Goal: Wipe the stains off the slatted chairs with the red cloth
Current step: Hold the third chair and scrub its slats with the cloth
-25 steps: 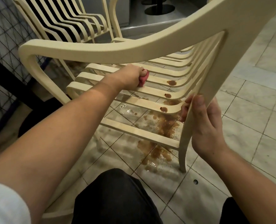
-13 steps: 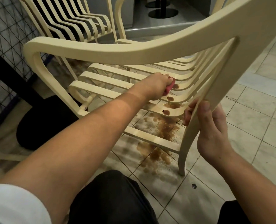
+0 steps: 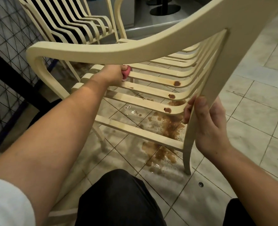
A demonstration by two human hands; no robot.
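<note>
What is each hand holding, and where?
The left hand grips the bunched cloth in its fingers, on a seat slat. The right hand grips the chair by its rear post, beside the slats' bend.

Red cloth mostly hidden inside the left hand — chair back cropped above.

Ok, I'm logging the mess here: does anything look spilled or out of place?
A brown liquid puddle spreads over the pale floor tiles beneath the cream slatted plastic chair, and dark brown drops sit on three slats near the bend.
</note>
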